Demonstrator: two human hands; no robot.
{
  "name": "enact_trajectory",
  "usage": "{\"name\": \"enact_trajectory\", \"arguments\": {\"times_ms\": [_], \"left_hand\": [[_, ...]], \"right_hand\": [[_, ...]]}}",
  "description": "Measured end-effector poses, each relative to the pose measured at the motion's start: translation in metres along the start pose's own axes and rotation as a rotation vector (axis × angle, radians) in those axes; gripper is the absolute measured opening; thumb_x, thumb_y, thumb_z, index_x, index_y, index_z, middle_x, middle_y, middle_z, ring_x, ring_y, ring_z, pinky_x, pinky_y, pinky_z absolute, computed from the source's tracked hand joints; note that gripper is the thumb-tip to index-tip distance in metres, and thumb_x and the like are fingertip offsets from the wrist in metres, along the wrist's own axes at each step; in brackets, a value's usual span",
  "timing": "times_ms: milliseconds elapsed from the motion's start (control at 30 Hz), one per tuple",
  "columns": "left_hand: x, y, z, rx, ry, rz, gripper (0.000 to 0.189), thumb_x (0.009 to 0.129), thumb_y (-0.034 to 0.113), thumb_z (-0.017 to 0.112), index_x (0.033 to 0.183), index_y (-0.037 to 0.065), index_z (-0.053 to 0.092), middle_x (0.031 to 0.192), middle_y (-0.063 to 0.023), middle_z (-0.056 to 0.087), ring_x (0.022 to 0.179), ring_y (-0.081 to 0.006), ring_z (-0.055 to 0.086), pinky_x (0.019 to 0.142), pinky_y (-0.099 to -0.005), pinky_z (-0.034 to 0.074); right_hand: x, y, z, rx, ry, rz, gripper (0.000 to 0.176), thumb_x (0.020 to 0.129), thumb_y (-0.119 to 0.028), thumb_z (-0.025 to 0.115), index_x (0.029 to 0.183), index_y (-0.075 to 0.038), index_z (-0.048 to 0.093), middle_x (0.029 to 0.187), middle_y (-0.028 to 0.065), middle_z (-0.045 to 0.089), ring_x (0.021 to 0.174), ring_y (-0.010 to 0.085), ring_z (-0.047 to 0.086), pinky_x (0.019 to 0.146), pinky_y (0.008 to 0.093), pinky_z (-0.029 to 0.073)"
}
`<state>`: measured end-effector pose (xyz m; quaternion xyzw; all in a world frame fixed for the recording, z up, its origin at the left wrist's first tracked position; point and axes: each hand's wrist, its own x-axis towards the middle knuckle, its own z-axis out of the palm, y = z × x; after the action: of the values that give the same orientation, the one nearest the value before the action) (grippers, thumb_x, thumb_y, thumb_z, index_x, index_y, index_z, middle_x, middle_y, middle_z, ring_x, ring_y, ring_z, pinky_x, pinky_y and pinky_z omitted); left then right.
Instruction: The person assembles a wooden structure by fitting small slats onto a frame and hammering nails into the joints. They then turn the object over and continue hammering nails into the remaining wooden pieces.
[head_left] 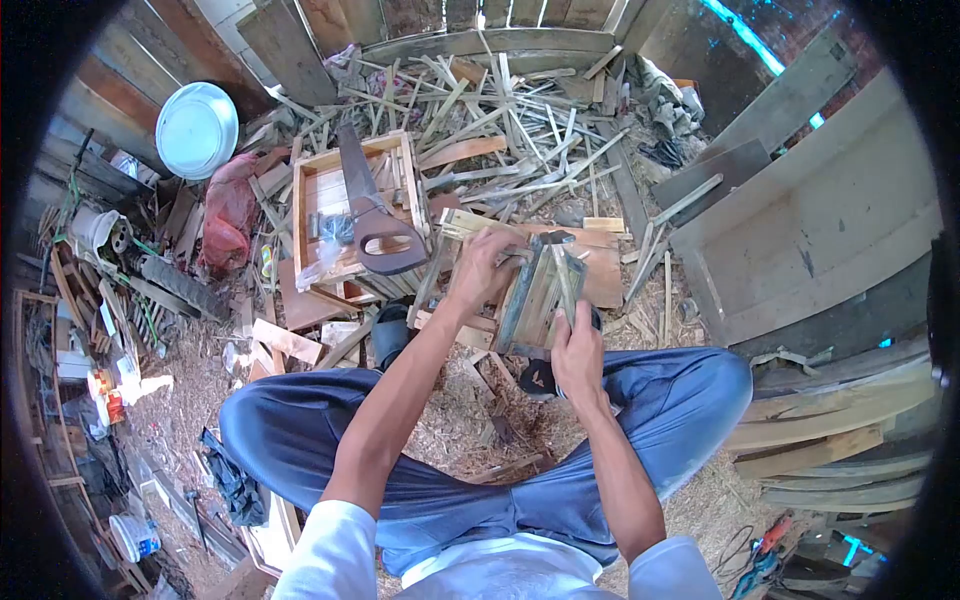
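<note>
A small slatted wooden piece [535,300], made of narrow strips side by side, stands tilted between my knees. My right hand [578,355] grips its near right edge, thumb along a pale strip. My left hand [484,268] is closed with curled fingers at its upper left side; what lies under those fingers is hidden. Just beyond the fingers a dark object [553,238] rests at the far end of the slats. Behind my left hand is a pale wooden frame [462,222]. A handsaw [362,190] lies across an open wooden box [300,205] to the left.
Thin wood offcuts [510,125] pile up against the back wall. On the left are a light blue basin [197,130], a red sack [230,215] and a tyre [182,287]. Large boards [810,230] lean on the right, above stacked planks [840,410]. Shavings cover the floor.
</note>
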<state>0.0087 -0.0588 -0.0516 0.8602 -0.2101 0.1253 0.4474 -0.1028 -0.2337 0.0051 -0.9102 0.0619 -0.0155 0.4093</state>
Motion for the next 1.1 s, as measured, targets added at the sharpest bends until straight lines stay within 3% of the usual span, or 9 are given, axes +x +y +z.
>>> {"name": "enact_trajectory", "arguments": {"times_ms": [167,233,367,433,700,767,900,1000,1100], "left_hand": [[0.000,0.011,-0.009,0.186,-0.064,0.031,0.041,0.072,0.012,0.076,0.110,0.012,0.065,0.119,-0.0057,0.061,0.112,-0.0280,0.053,0.098,-0.0435,0.037],[0.003,0.008,-0.013,0.233,-0.024,0.050,0.042,0.072,0.017,0.077,0.112,0.013,0.065,0.126,-0.0072,0.057,0.121,-0.0303,0.049,0.106,-0.0480,0.032],[0.007,-0.005,-0.018,0.206,-0.007,0.074,0.044,0.073,0.024,0.078,0.113,0.013,0.065,0.126,-0.0082,0.058,0.127,-0.0297,0.046,0.112,-0.0509,0.025],[0.009,-0.011,-0.019,0.163,-0.110,0.049,0.043,0.073,0.027,0.078,0.112,0.013,0.065,0.125,-0.0084,0.059,0.131,-0.0288,0.043,0.114,-0.0524,0.021],[0.008,-0.014,-0.013,0.201,-0.079,0.066,0.034,0.074,0.027,0.077,0.104,0.013,0.068,0.123,-0.0065,0.060,0.125,-0.0275,0.047,0.112,-0.0504,0.022],[0.006,-0.017,-0.012,0.214,-0.072,0.080,0.032,0.074,0.026,0.077,0.102,0.014,0.068,0.123,-0.0060,0.060,0.125,-0.0273,0.047,0.112,-0.0504,0.022],[0.006,-0.017,-0.011,0.208,-0.080,0.061,0.031,0.074,0.027,0.077,0.101,0.014,0.068,0.124,-0.0059,0.059,0.125,-0.0273,0.047,0.112,-0.0503,0.022],[0.008,-0.020,-0.011,0.215,-0.071,0.067,0.029,0.075,0.028,0.077,0.099,0.014,0.069,0.124,-0.0051,0.059,0.125,-0.0269,0.047,0.112,-0.0504,0.022],[0.004,-0.023,-0.010,0.194,-0.066,0.059,0.028,0.074,0.028,0.077,0.098,0.015,0.069,0.124,-0.0046,0.059,0.125,-0.0267,0.047,0.112,-0.0506,0.022]], "right_hand": [[-0.002,0.004,0.001,-0.010,-0.004,-0.032,0.019,0.098,-0.018,0.049,0.109,-0.004,0.043,0.070,0.0312,0.061,0.069,0.0523,0.059,0.055,0.0598,0.042],[-0.002,0.004,0.001,-0.030,-0.021,-0.014,0.019,0.098,-0.019,0.049,0.109,-0.004,0.043,0.070,0.0313,0.061,0.069,0.0523,0.059,0.055,0.0597,0.042],[-0.001,0.007,0.003,-0.041,-0.025,-0.009,0.021,0.098,-0.021,0.048,0.108,-0.003,0.043,0.070,0.0318,0.061,0.069,0.0526,0.059,0.055,0.0598,0.043],[-0.002,0.007,0.004,-0.043,-0.028,-0.008,0.021,0.098,-0.021,0.048,0.107,-0.003,0.043,0.070,0.0319,0.061,0.069,0.0526,0.060,0.055,0.0596,0.044],[-0.004,0.007,0.008,-0.112,-0.119,0.018,0.022,0.098,-0.021,0.048,0.107,-0.002,0.044,0.069,0.0319,0.060,0.068,0.0519,0.060,0.054,0.0580,0.045],[-0.004,-0.002,0.003,0.027,-0.006,0.004,0.020,0.098,-0.019,0.048,0.107,-0.001,0.044,0.069,0.0321,0.060,0.068,0.0516,0.060,0.054,0.0585,0.045],[-0.003,0.000,0.006,0.019,-0.018,0.045,0.018,0.098,-0.016,0.049,0.106,-0.001,0.044,0.070,0.0317,0.060,0.069,0.0516,0.060,0.055,0.0587,0.044],[-0.002,0.007,0.010,-0.156,-0.101,0.035,0.016,0.098,-0.013,0.049,0.107,-0.001,0.044,0.070,0.0315,0.060,0.069,0.0518,0.059,0.054,0.0584,0.042],[-0.006,-0.007,0.002,0.022,-0.022,0.006,0.015,0.098,-0.013,0.048,0.107,-0.001,0.044,0.070,0.0315,0.060,0.069,0.0518,0.060,0.054,0.0576,0.042]]}}
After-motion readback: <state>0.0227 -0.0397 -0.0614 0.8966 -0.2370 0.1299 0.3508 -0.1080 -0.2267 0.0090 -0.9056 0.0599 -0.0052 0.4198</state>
